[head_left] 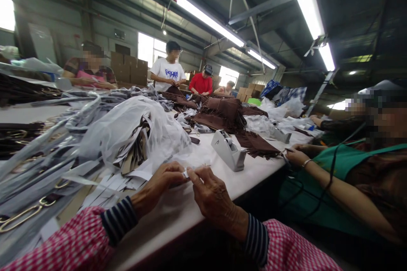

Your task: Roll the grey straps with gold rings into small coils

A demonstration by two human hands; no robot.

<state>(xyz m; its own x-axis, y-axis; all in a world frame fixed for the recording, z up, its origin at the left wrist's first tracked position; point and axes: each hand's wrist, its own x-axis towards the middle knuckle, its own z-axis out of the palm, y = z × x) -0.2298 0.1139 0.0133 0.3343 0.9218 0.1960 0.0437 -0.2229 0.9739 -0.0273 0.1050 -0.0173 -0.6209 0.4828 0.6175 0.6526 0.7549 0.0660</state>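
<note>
My left hand [163, 180] and my right hand [211, 190] meet over the front edge of the white table. Between their fingertips is a small white piece [187, 172], pinched from both sides; its exact kind is too small to make out. A thin metallic bit shows just above my right fingers. Beyond my hands stands a grey tape dispenser [227, 152]. To the left lies a clear plastic bag [136, 123] with beige and white strips [135, 148] spilling from its mouth. Loose white paper strips [111, 190] lie beside my left wrist.
Plastic-wrapped straps with gold buckles [40, 209] cover the table's left side. Brown fringed pieces [219, 114] are heaped in the middle. A co-worker in a green apron [337, 169] sits close on my right, handling a brown fringed piece [257, 144]. Other people work across the table.
</note>
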